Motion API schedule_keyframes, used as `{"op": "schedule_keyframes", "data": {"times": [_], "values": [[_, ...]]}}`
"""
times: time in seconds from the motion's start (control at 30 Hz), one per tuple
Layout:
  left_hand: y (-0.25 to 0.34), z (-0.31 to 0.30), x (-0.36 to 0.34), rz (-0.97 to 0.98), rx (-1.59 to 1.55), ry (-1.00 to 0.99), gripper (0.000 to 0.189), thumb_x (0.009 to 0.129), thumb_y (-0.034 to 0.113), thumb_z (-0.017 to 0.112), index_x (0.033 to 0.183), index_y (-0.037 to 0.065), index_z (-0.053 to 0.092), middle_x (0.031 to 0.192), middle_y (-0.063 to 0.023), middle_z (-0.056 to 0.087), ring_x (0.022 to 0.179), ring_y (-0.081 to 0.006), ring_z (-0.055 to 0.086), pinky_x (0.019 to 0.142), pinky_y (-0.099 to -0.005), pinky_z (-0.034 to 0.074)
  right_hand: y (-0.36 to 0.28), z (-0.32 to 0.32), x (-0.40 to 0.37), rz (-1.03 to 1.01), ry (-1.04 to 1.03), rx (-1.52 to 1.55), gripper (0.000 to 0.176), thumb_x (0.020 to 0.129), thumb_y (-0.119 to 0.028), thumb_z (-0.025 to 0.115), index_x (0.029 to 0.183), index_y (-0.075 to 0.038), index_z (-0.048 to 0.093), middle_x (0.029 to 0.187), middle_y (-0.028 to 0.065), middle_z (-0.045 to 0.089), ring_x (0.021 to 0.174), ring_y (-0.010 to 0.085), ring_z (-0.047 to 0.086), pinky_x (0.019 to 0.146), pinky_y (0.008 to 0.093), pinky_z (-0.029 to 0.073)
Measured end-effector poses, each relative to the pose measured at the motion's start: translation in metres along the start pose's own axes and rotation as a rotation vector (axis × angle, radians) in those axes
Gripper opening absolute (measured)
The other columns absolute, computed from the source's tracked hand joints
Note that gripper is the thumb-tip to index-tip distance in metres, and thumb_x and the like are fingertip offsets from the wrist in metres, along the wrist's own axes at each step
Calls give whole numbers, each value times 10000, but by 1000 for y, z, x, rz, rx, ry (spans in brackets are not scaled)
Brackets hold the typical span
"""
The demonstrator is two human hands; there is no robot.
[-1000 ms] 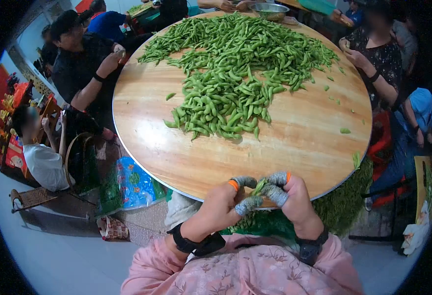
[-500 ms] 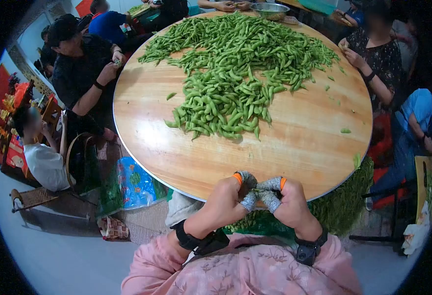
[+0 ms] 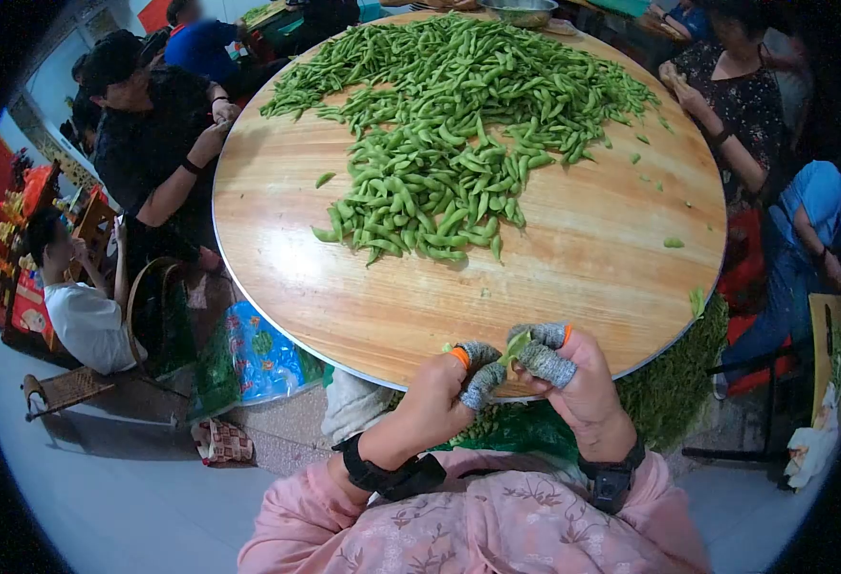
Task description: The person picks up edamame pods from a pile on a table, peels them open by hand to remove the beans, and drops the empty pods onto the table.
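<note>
Both my hands are at the near edge of the round wooden table [image 3: 286, 277], with grey coverings on thumbs and fingers. A pale green pod [image 3: 516, 346], apparently split, shows between the fingertips. My right hand [image 3: 578, 383] pinches it from the right. My left hand [image 3: 439, 387] is closed beside its left end, with a small green bit at the fingertips; what else it holds is hidden. Beyond my hands lies a large heap of green pods [image 3: 430, 182]. Below them, under the table edge, part of a green bag [image 3: 525, 430] with green pieces shows.
People sit at the left [image 3: 157, 143] and right [image 3: 736, 96] of the table. A metal bowl [image 3: 521, 11] stands at the far edge. Green plant scraps [image 3: 674, 392] lie on the floor at the right, and a blue plastic sheet [image 3: 267, 354] at the left.
My right hand has turned and moved slightly right and up, and the fingertips have parted a little. The pod between them now shows more clearly. The view has shifted slightly.
</note>
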State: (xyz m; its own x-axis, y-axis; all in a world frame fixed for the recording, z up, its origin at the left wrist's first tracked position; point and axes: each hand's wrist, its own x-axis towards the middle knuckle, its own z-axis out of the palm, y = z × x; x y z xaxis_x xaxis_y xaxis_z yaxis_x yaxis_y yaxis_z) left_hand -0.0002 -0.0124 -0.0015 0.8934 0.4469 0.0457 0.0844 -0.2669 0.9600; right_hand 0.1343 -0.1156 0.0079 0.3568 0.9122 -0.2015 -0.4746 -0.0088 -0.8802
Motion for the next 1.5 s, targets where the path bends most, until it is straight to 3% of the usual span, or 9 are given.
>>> {"op": "schedule_keyframes", "data": {"times": [0.17,0.33,0.43,0.73,0.97,1.07,1.17,1.23,1.5], "values": [[-6,2,0,84,27,27,146,796,115,513,851,-20,516,670,-35,535,614,-116,506,558,-232,415,3,-4,-4,38,-96,135,237,756,-120,570,944,15,523,795,27,557,644,61,494,539,165,373],[-6,-3,-4,-316,-703,-81,161,814,203,519,809,42,514,625,25,498,533,-39,453,465,-172,352,1,-3,-6,30,-161,145,235,766,-85,558,973,20,518,880,35,559,783,100,535,683,215,434],[-5,-4,-4,-310,-714,-67,151,817,188,512,811,37,513,639,24,499,536,-41,455,466,-174,352,2,-6,-6,-5,-173,42,249,767,-78,557,982,37,507,896,43,555,810,116,534,729,240,435],[-5,5,-1,136,-50,83,77,780,90,519,780,14,529,644,-17,508,567,-110,482,519,-214,387,3,-3,-11,23,-179,80,180,779,-68,531,934,25,532,875,35,564,803,111,534,723,235,433],[-1,0,-1,104,-84,11,100,781,110,516,754,17,540,627,-17,506,565,-109,477,518,-223,385,6,-5,-12,7,-143,16,149,779,-68,533,900,17,547,855,35,572,791,105,533,715,235,433],[2,-2,-1,45,-121,-57,118,794,100,468,766,5,532,651,-98,530,584,-209,512,547,-271,404,5,-5,-13,12,-143,-2,143,778,-60,533,898,17,548,852,33,573,791,105,532,717,235,430],[3,-3,-1,-15,-156,-86,123,798,105,467,772,5,534,652,-92,535,588,-191,512,551,-271,405,1,-3,-15,9,-142,-32,145,773,-42,534,904,20,547,850,32,573,790,103,531,719,234,428],[1,-2,0,45,-202,-49,192,823,177,483,716,25,530,558,17,476,512,-69,437,472,-196,353,0,-2,-15,2,-141,-57,147,770,-31,534,907,21,545,849,32,574,790,102,530,720,233,426],[-3,-5,-1,72,-141,-78,168,821,158,480,735,20,525,585,7,485,526,-77,439,484,-202,360,4,-2,-12,20,-119,-136,107,758,7,524,859,25,555,833,42,578,778,104,529,719,233,423]]}}
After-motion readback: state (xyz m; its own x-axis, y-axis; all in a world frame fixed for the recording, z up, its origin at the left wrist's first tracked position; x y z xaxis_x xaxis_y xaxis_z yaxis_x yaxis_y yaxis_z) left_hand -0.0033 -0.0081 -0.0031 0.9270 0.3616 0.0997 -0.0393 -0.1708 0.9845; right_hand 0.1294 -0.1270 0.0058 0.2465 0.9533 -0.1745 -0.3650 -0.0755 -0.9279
